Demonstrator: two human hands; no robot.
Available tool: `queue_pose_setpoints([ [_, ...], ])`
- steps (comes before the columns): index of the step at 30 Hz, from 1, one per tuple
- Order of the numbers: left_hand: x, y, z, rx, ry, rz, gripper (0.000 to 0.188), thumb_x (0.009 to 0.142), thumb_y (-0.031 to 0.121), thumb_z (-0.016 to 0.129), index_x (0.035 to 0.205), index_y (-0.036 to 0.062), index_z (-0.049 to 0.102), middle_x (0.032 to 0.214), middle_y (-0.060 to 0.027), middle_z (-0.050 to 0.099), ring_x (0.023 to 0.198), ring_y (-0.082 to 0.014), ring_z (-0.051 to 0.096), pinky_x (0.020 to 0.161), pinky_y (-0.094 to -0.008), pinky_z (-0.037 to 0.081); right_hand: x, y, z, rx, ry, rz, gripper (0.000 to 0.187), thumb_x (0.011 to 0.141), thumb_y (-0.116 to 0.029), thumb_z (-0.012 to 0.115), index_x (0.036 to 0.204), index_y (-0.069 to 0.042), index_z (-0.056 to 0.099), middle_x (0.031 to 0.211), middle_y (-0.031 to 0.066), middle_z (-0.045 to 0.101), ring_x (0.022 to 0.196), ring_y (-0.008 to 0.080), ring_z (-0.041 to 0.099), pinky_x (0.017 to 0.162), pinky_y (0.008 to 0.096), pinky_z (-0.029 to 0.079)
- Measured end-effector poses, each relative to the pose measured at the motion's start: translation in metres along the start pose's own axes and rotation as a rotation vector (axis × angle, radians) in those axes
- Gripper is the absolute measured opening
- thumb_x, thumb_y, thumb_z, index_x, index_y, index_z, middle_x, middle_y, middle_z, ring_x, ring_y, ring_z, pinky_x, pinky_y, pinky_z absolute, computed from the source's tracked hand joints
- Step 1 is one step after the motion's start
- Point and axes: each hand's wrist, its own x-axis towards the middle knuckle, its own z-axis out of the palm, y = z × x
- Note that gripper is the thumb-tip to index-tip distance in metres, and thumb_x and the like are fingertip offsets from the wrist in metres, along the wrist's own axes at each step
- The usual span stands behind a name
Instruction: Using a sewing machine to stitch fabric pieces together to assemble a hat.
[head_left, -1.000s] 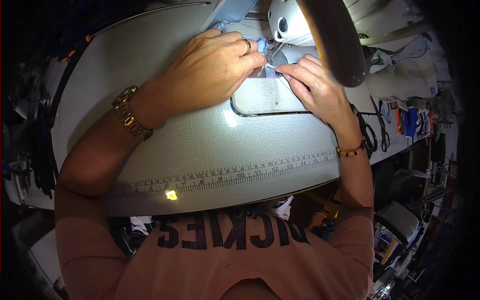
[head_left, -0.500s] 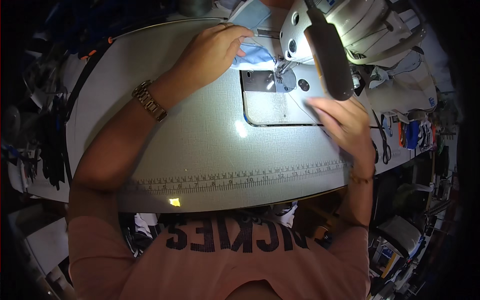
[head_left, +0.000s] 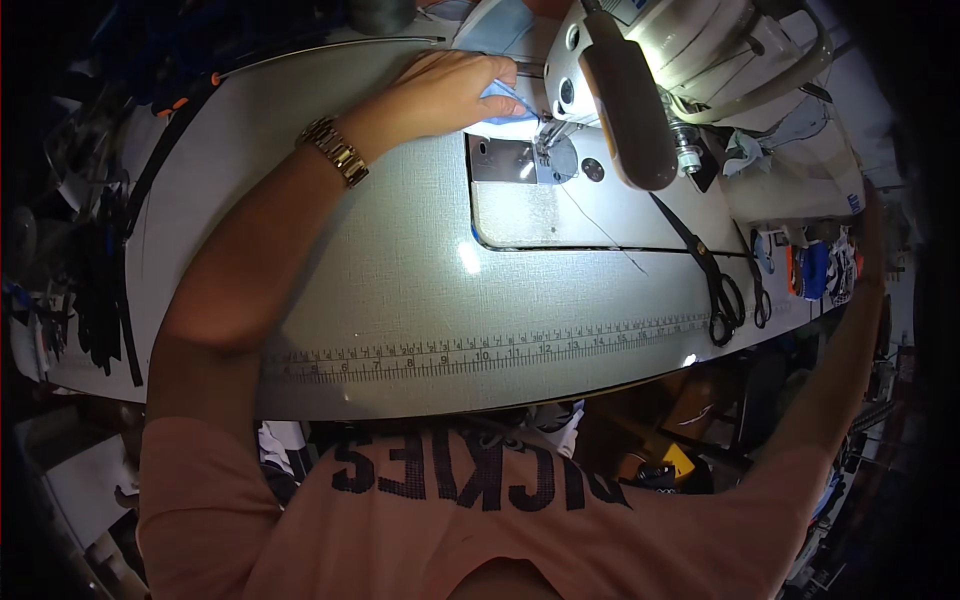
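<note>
My left hand (head_left: 455, 92), with a gold watch on its wrist, is closed on a piece of light blue cloth (head_left: 505, 100) just left of the sewing machine's presser foot (head_left: 545, 140). Thumb and fingers pinch the cloth, and the back of the hand hides part of it. A loose thread (head_left: 595, 222) trails from the needle area over the metal plate (head_left: 520, 215) onto the table. Far to the right, my right hand (head_left: 870, 225) is a dim shape beside the machine's far end; its fingers cannot be made out.
The white sewing machine (head_left: 760, 170) stands at the upper right, with a dark lamp (head_left: 630, 110) over its plate. Black scissors (head_left: 715, 275) and a smaller black pair (head_left: 760, 290) lie at right. A printed ruler (head_left: 480, 362) runs along the table's near edge.
My right hand has left the thread beside the plate and swung far right, uncovering the larger scissors. The thread now lies loose. My left hand remains at the cloth, slightly shifted.
</note>
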Motion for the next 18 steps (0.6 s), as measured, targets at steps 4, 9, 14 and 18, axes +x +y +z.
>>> queue_pose_setpoints([
  [4,-0.003,0.003,0.001,-0.007,0.045,0.000,0.037,0.086,0.040,0.066,0.101,0.0065,0.063,0.090,-0.0146,0.068,0.084,-0.0321,0.066,0.077,-0.0413,0.049,-0.039,0.025,0.043,0.906,0.016,0.818,0.047,0.096,-0.024,0.051,0.139,-0.005,0.046,0.127,0.0187,0.058,0.119,0.0263,0.055,0.097,0.0341,0.043],
  [9,0.000,0.008,0.005,-0.007,0.070,-0.055,0.033,0.086,0.040,0.064,0.100,0.0108,0.064,0.082,-0.0140,0.068,0.079,-0.0331,0.065,0.074,-0.0423,0.049,-0.135,0.016,0.079,0.003,0.086,0.206,0.043,0.096,-0.021,0.051,0.134,-0.001,0.047,0.123,0.0194,0.060,0.110,0.0291,0.059,0.093,0.0369,0.045],
  [14,-0.001,-0.005,0.017,-0.158,0.098,-0.041,0.029,0.088,0.039,0.062,0.100,0.0129,0.065,0.067,-0.0132,0.064,0.068,-0.0334,0.065,0.069,-0.0437,0.050,-0.080,-0.016,0.029,0.393,-0.130,0.272,0.041,0.096,-0.022,0.051,0.130,0.000,0.048,0.119,0.0210,0.061,0.105,0.0312,0.060,0.095,0.0403,0.043],
  [18,-0.005,0.003,0.013,-0.072,0.110,-0.040,0.026,0.089,0.036,0.061,0.101,0.0135,0.065,0.066,-0.0125,0.065,0.069,-0.0325,0.066,0.070,-0.0437,0.050,-0.132,-0.062,0.095,0.835,0.234,0.522,0.036,0.098,-0.023,0.048,0.126,0.000,0.050,0.118,0.0188,0.060,0.100,0.0322,0.061,0.088,0.0409,0.047],
])
